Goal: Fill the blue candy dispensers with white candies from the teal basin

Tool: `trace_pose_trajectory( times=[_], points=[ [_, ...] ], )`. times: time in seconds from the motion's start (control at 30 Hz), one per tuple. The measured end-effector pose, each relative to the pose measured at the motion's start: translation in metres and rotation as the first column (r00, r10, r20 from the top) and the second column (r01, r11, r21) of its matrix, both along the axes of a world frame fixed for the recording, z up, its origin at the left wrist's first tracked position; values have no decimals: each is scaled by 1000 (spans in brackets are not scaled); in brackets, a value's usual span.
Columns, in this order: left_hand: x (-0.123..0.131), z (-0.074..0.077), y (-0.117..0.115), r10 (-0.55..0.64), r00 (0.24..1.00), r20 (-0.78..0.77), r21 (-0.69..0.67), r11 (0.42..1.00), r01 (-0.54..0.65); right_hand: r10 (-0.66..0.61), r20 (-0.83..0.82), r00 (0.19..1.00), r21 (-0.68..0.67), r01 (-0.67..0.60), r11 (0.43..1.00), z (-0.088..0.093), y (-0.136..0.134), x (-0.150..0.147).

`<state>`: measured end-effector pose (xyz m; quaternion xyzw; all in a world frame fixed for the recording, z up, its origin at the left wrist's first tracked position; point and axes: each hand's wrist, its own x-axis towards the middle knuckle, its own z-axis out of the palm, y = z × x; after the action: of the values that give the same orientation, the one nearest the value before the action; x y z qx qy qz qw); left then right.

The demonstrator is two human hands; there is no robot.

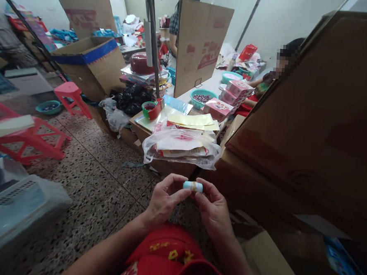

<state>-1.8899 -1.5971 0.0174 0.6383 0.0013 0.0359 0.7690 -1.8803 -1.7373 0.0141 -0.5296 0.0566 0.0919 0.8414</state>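
Note:
A small pale blue and white roll (188, 186) with a tan rubber band round its middle is held level above my lap. My left hand (167, 196) pinches its left end between thumb and fingers. At the other end, my right hand (213, 202) grips it the same way. What the roll is made of cannot be made out. Just beyond my hands, a clear plastic bag (182, 154) with papers in it hangs over the front edge of the table, and yellow paper sheets (192, 120) lie on top of it.
Large cardboard boxes (316, 108) stand close on my right. Pink stools (40, 141) and a translucent plastic crate (18, 202) are on the floor at left. A turquoise basin (201, 98) of small dark pieces and pink boxes (218, 108) sit on the table. A person (261, 86) sits beyond.

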Motion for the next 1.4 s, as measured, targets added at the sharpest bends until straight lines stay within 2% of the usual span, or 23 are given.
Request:
trace_pose_trajectory(
  times=[0.17,0.27,0.33,0.43,0.53,0.63,0.73,0.87,1.2,1.4],
  points=[
    [2,-7,5,2,998,58,39,999,-5,16,-31,999,23,-16,1000,-3,1,2],
    [2,-12,7,19,983,182,125,991,-42,11,-39,999,46,-9,999,-5,3,3],
    [2,-14,9,37,950,310,201,974,-104,13,-48,999,64,-9,998,-6,6,3],
    [2,-17,10,48,859,510,271,938,-214,34,-72,997,97,-27,995,-6,10,3],
    [3,-21,12,45,786,616,300,910,-287,51,-94,994,136,-38,990,-7,13,4],
    [4,-25,15,4,788,616,376,877,-298,41,-90,995,121,-30,992,-8,15,7],
    [6,-27,18,-98,802,589,494,829,-261,36,-59,998,40,-33,999,-10,14,9],
    [9,-28,21,-130,768,627,496,827,-265,62,-68,996,-13,-63,998,-12,14,13],
    [15,-37,25,-204,740,641,569,773,-280,76,-160,984,69,-65,996,-20,15,21],
    [17,-40,23,-204,732,650,589,743,-317,86,-176,981,109,-67,992,-21,14,23]
  ],
)
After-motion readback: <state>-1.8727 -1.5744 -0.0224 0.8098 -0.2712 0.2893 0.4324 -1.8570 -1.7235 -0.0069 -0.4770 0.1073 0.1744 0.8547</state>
